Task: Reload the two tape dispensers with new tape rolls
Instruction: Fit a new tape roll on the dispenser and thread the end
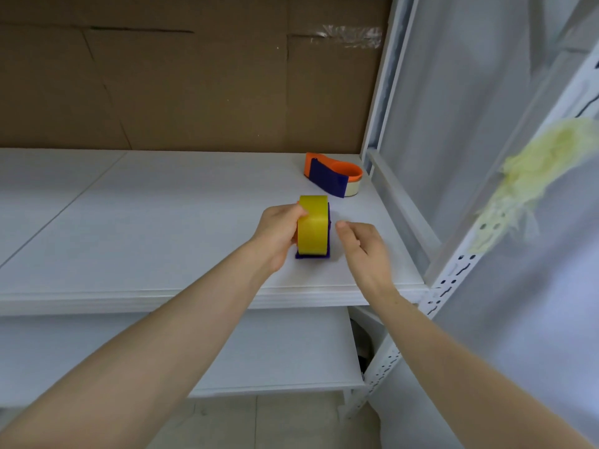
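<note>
The left hand (pixel 278 233) grips the yellow roll (pixel 312 228) from its 9 o'clock side, thumb curled over the top edge. The roll stands on edge in the near dispenser (pixel 312 256), whose blue base rests on the shelf (pixel 162 222) close to the front lip. The right hand (pixel 363 247) hovers at the roll's 3 o'clock, just apart from it, fingers loosely curled with nothing seen in them. Whether the roll is fully seated on its hub cannot be told, since the roll hides it. If not, a one-sided squeeze could tip roll and dispenser toward 3 o'clock, or slide the base toward 6 o'clock and off the lip. A free tape end, if the right hand fumbles it, may stick back onto the roll or to the fingers. At 1 o'clock, well apart, the far dispenser (pixel 330 175) lies near the corner with a pale roll in it, and may be yet to reload. Behind stands cardboard (pixel 194 92).
</note>
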A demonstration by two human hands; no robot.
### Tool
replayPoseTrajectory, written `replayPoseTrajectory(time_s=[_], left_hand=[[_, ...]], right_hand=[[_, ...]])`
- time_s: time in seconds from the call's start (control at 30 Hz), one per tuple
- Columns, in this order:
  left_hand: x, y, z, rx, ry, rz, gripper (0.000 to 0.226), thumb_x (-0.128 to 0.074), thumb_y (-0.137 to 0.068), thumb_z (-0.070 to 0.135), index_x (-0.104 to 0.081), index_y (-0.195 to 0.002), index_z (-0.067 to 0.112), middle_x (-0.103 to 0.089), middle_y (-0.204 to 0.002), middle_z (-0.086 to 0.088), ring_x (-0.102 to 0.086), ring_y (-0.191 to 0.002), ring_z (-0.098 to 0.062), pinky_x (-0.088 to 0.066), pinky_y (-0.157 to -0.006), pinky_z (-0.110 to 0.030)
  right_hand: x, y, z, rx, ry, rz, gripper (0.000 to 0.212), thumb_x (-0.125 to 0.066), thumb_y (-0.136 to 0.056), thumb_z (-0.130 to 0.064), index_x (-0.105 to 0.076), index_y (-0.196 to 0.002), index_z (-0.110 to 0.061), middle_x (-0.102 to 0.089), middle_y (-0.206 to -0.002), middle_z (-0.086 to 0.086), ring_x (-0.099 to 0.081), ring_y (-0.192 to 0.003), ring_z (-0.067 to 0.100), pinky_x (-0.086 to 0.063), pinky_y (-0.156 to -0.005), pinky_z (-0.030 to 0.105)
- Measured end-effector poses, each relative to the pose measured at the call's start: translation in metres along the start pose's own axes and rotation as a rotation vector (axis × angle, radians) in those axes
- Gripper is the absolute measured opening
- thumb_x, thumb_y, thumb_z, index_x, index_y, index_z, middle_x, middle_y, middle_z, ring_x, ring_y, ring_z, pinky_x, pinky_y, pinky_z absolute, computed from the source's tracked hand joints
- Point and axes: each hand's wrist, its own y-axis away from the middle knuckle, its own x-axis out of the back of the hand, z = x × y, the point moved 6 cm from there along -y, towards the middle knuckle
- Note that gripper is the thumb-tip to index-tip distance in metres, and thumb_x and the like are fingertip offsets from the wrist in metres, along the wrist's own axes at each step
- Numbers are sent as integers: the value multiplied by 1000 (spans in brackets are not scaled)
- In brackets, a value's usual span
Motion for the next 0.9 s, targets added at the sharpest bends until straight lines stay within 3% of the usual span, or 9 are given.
replayPoseTrajectory(time_s=[0.07,0.13,0.27,0.33,0.43,0.57,0.67,0.73,0.9], left_hand=[[-2,1,-3,-32,-65,-5,19,-50,-91,9,-57,-75,15,-59,-89,-12,-56,-90,-25,-47,-82,-36],[-5,2,-5,-52,-56,-21,20,-48,-91,8,-59,-76,15,-60,-90,-14,-56,-89,-26,-47,-82,-37],[-11,6,-11,-127,-66,-111,26,-47,-88,1,-67,-102,10,-67,-95,-8,-63,-85,-18,-54,-73,-23],[-13,7,-13,-167,-72,-125,32,-48,-88,-2,-65,-113,6,-68,-96,-6,-65,-81,-13,-55,-68,-16],[-14,6,-16,-183,-54,-118,34,-48,-87,-4,-63,-116,2,-69,-93,-4,-66,-77,-10,-56,-68,-16],[-15,5,-20,-195,-69,-106,34,-48,-87,-3,-64,-116,6,-70,-91,1,-67,-75,-6,-55,-71,-17],[-16,5,-21,-200,-79,-115,36,-49,-88,-2,-63,-118,9,-70,-95,1,-66,-81,-8,-55,-76,-19],[-15,6,-22,-199,-78,-80,32,-50,-89,0,-64,-116,12,-69,-94,2,-65,-82,-9,-54,-78,-21],[-17,9,-22,-180,-74,20,16,-55,-90,11,-66,-82,21,-66,-83,-1,-61,-76,-15,-51,-72,-23]], right_hand=[[-6,0,0,-6,-132,-127,26,-51,-94,-28,-63,-112,-15,-61,-107,-3,-56,-99,10,-45,-78,8],[-10,-3,2,-23,-230,-204,28,-53,-94,-20,-61,-118,-9,-63,-106,-1,-60,-97,11,-49,-78,7],[-8,-8,10,-101,-348,-134,19,-56,-92,-20,-65,-105,-10,-68,-96,6,-65,-91,21,-56,-84,34],[-8,-10,11,-116,-367,-100,13,-57,-92,-23,-65,-95,-14,-68,-88,5,-64,-85,20,-55,-80,36],[-8,-12,13,-111,-343,-39,18,-57,-91,-28,-65,-81,-15,-65,-79,11,-59,-76,22,-52,-74,39],[-7,-13,16,-142,-316,10,34,-60,-88,-34,-65,-75,-4,-61,-72,18,-55,-69,24,-52,-72,44],[-4,-17,13,-120,-274,23,43,-60,-88,-35,-63,-74,5,-63,-76,30,-57,-68,36,-54,-73,51],[-4,-19,11,-53,-180,9,46,-56,-90,-37,-63,-75,6,-64,-77,32,-60,-73,44,-54,-71,52],[-5,-11,4,72,-11,-35,38,-51,-93,-34,-69,-84,-2,-69,-78,21,-64,-78,35,-53,-77,46]])
